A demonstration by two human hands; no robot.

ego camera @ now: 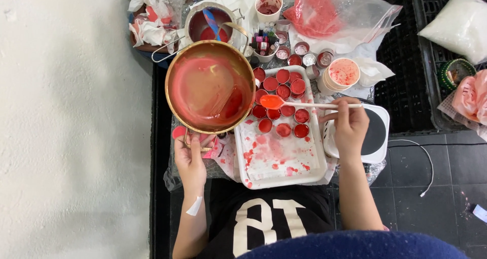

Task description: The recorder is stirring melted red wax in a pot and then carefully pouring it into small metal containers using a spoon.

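The left hand (190, 160) has its fingers closed on the handle of a brass pan (209, 85), which is held tilted, with red liquid pooled at its lower right side, beyond the fingertips and above the left edge of a white tray (281, 175). The right hand (350, 127) pinches the white stem of a spoon (274, 102) between thumb and fingertips; the bowl, loaded with red liquid, sits well to the left of those fingers, directly over a cluster of small round cups (281, 104) on the tray. Most cups appear filled with red. Risk 1: the spoon is held at the far end of its stem, so a slight wrist roll could spill liquid between cups; existing red spatter on the tray shows where such drips land. Risk 2: the tilted pan could shed liquid over its rim onto the nearest cups or the table edge if the tilt increases. Risk 3: the right forearm lies just beside a white hotplate (378, 134); contact could cause a jolt.
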